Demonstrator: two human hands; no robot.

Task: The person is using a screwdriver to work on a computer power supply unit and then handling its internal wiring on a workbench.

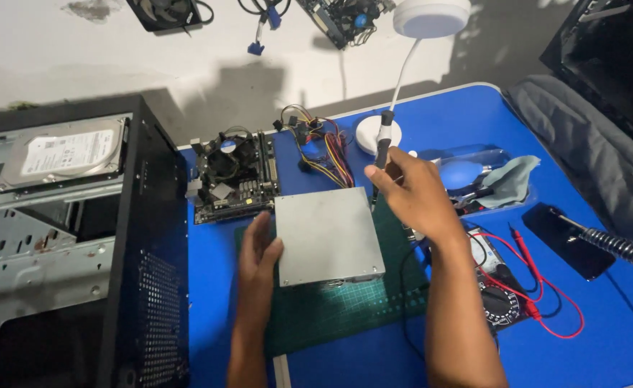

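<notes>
Head view: my left hand rests flat, fingers spread, against the grey metal box on the green mat. My right hand pinches a screwdriver above it.

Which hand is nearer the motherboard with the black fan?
Left. The left hand rests just below the motherboard with the black fan; the right hand, holding a screwdriver, is farther right.

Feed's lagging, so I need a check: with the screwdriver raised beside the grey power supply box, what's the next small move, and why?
Probably lower the screwdriver tip to a screw at the grey power supply box edge. The right hand holds the tool above the box's far right corner, clear of it, while the left hand steadies the box's left side on the green mat.
</notes>
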